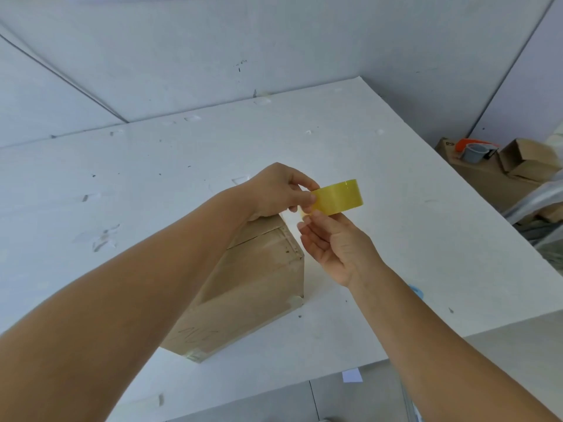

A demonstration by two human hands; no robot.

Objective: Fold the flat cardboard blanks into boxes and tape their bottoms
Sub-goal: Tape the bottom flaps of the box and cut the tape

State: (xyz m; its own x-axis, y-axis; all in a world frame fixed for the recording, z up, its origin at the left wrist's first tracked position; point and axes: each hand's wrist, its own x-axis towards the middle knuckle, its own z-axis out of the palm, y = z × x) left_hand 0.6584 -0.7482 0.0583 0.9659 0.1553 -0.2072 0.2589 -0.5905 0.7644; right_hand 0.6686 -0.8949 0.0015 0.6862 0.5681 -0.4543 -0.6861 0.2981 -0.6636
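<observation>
A folded brown cardboard box point(253, 281) stands on the white table point(152, 184), its closed flaps facing up and bits of clear tape at its lower corners. Above its far end my left hand point(277, 190) grips a yellow roll of tape point(338, 196) by its near side. My right hand point(332, 242) comes up from below, and its thumb and fingertips pinch the loose tape end just under the roll. My left forearm hides part of the box's left side.
Scraps of clear tape lie stuck across the table. Beyond the table's right edge stand brown cartons point(499, 175), one bearing an orange tape dispenser point(475, 149). White walls close in behind. A small white paper point(352, 376) lies on the floor.
</observation>
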